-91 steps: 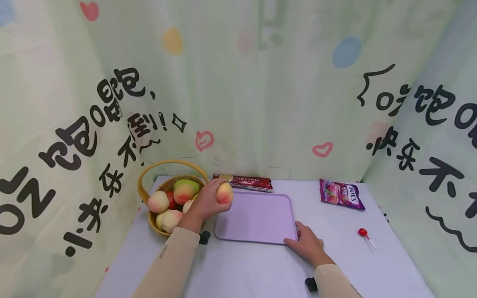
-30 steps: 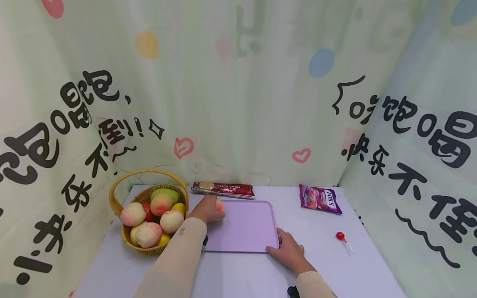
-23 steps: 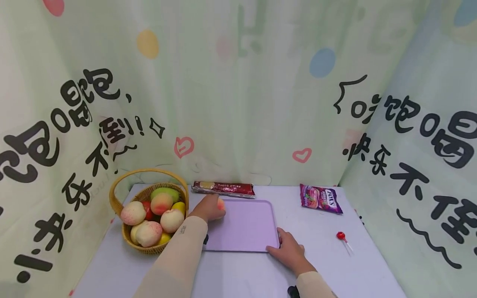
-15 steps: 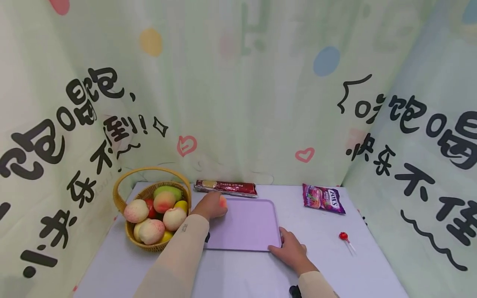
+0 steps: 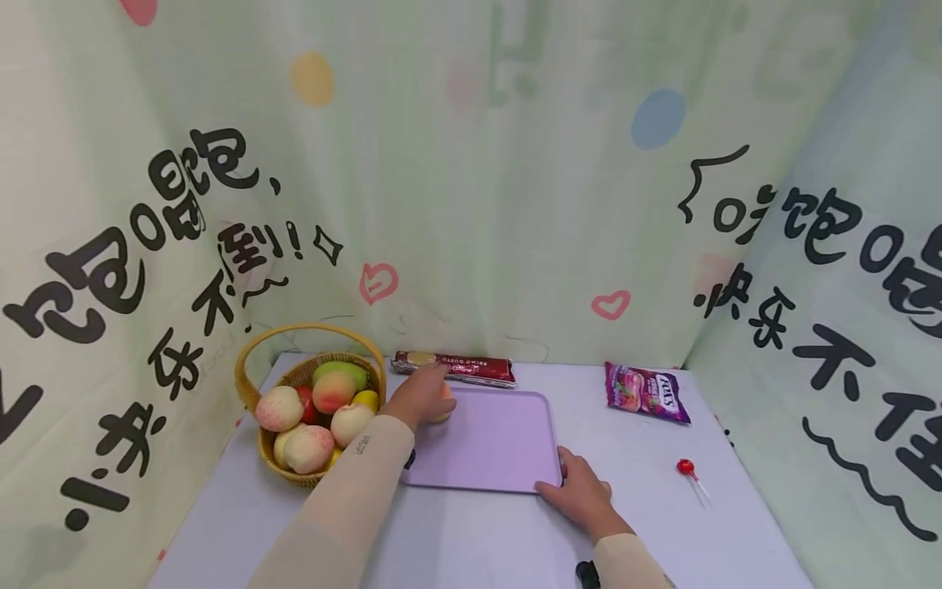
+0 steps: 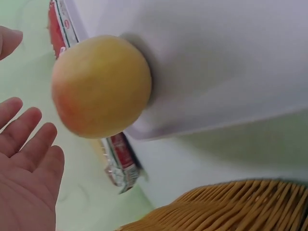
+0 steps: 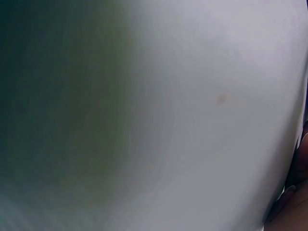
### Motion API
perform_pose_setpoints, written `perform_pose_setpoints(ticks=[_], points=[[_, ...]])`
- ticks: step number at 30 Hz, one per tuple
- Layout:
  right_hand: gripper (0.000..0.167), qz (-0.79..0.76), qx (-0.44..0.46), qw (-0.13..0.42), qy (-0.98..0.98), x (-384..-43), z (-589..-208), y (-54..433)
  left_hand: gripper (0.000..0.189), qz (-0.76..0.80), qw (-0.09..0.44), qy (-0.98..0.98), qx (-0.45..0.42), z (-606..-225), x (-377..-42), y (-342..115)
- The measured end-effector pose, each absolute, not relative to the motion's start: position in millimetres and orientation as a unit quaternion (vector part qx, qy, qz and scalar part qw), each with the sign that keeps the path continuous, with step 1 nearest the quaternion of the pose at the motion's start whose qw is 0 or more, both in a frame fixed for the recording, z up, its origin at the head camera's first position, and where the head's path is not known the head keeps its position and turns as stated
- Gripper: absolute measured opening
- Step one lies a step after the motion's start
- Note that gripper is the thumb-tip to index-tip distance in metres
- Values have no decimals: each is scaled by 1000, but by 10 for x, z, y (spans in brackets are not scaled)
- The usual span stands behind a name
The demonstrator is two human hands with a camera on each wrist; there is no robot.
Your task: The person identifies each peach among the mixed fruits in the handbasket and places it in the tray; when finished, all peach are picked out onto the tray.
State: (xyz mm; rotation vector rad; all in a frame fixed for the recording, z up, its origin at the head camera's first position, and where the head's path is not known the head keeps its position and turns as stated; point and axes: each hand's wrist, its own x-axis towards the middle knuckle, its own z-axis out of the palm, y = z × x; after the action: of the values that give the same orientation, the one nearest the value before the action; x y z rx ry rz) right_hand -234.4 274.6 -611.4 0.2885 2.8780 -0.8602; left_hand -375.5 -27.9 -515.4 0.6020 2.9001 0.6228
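A yellow-orange peach (image 6: 103,86) rests on the far left corner of a light purple tray (image 5: 493,446). My left hand (image 5: 419,397) is beside it, fingers spread and apart from the fruit in the left wrist view; in the head view the hand hides most of the peach. At the tray's near right corner, my right hand (image 5: 581,488) holds the edge with its thumb in front and its fingers along the side. The right wrist view is mostly a blurred pale surface, with some fingers (image 7: 299,192) at its right edge.
Left of the tray, a wicker basket (image 6: 240,207) holds several fruits under a tall handle (image 5: 316,326). A red biscuit packet (image 5: 478,370) lies behind the tray. To the right are a purple sweets bag (image 5: 648,393) and a red lollipop (image 5: 686,466). Printed curtains surround the table.
My left hand has lowered the peach from above the tray's left side onto it and let go, its fingers now opened. My right hand stays on the tray's corner.
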Motion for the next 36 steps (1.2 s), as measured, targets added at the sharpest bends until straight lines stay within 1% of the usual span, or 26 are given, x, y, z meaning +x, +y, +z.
perform_pose_setpoints(ticks=[2,5,11,18,27,36], points=[[98,-285,94,64,952,-2341,-6096,2742,69,200,49,954,218,-5115,-3734,-287],[97,-286,93,63,951,-2337,-6078,2730,69,188,51,952,237,-5064,-3705,-282],[96,-287,93,61,951,-2333,-6075,2722,74,165,74,947,266,-4932,-3612,-227],[98,-288,96,61,951,-2342,-6076,2718,82,151,63,936,311,-4832,-3468,-187],[96,-290,93,64,950,-2330,-6063,2710,80,148,27,924,351,-4598,-3213,-169],[97,-286,95,64,951,-2332,-6051,2707,76,160,-12,901,402,-4266,-2955,-208]])
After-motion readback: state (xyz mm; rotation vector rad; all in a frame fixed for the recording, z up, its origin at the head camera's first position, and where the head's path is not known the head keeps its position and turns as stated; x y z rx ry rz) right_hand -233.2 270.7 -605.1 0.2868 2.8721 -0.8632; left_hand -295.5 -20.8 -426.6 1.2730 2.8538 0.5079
